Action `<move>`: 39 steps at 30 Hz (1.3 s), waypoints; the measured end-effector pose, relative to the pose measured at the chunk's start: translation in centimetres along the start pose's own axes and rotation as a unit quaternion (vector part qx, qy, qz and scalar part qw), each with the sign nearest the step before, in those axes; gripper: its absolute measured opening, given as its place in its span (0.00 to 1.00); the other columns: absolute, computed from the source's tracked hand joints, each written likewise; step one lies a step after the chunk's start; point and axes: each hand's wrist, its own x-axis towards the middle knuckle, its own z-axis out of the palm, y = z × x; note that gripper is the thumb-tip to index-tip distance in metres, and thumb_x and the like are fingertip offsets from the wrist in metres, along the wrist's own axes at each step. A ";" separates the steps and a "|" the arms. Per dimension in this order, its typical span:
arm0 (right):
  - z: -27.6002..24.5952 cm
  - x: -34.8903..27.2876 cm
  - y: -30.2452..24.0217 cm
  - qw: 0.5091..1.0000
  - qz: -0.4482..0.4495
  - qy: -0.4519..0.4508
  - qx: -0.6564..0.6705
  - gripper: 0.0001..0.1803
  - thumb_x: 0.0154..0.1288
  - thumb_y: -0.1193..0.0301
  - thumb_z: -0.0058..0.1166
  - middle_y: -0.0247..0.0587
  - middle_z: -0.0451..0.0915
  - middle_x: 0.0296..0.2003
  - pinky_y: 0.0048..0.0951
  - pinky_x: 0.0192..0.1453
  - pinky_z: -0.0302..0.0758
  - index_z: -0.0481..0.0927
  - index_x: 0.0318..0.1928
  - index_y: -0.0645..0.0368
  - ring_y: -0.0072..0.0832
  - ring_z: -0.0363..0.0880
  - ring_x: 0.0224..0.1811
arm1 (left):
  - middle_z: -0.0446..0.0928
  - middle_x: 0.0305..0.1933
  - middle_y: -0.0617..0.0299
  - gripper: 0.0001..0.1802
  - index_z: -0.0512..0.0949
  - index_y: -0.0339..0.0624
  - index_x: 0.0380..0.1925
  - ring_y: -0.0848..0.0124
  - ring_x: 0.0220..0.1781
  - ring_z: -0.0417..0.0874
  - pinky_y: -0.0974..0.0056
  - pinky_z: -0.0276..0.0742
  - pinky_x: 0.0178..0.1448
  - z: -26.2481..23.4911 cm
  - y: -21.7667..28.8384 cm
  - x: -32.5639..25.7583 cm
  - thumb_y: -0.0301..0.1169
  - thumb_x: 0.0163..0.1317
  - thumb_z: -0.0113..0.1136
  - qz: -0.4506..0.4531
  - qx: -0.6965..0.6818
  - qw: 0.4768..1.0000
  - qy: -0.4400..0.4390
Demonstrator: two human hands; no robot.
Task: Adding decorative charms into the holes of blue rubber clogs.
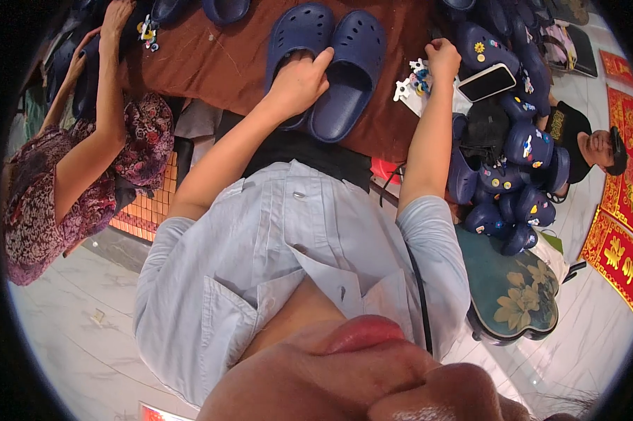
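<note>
A pair of navy blue clogs [348, 77] with round holes over the toes lies side by side on the brown cloth in front of me. My left hand [299, 83] grips the left clog [300, 24], its fingers tucked inside the opening and partly hidden. The thumb reaches across to the inner edge of the right clog. Off to the right, my right hand [442, 59] is closed in a pinch beside a small pile of colourful shoe charms [419, 78] on a white sheet. Whatever its fingertips hold is too small to make out.
Many navy clogs with charms [530, 144] are heaped at the right, with a phone [486, 83] among them. A flower-patterned stool [516, 295] stands below. At left, another person's arm [109, 84] reaches over the brown cloth [183, 63]. Another person [576, 140] is at far right.
</note>
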 end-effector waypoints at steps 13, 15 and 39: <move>-3.8 -8.7 6.8 0.952 0.091 0.022 0.293 0.06 0.64 0.78 0.57 0.36 0.83 0.31 0.23 0.40 0.73 0.84 0.40 0.65 0.20 0.79 0.34 | 0.78 0.34 0.40 0.32 0.66 0.41 0.65 0.43 0.37 0.80 0.46 0.77 0.45 -0.1 -0.1 1.2 0.29 0.60 0.60 0.008 0.010 1.000 -0.006; -3.7 -9.8 7.1 0.962 0.053 0.039 0.266 0.06 0.63 0.78 0.58 0.39 0.84 0.30 0.25 0.41 0.75 0.84 0.40 0.65 0.22 0.81 0.34 | 0.78 0.35 0.40 0.31 0.67 0.40 0.65 0.42 0.37 0.80 0.46 0.77 0.44 -0.5 0.0 0.7 0.29 0.60 0.60 0.014 0.006 1.000 -0.006; -2.6 -9.5 4.6 0.929 0.031 0.193 0.313 0.13 0.54 0.81 0.67 0.34 0.78 0.31 0.26 0.42 0.74 0.78 0.39 0.63 0.23 0.76 0.35 | 0.78 0.38 0.37 0.31 0.66 0.40 0.65 0.41 0.40 0.79 0.46 0.76 0.47 -0.6 -0.1 0.2 0.29 0.60 0.59 -0.029 -0.020 0.999 -0.035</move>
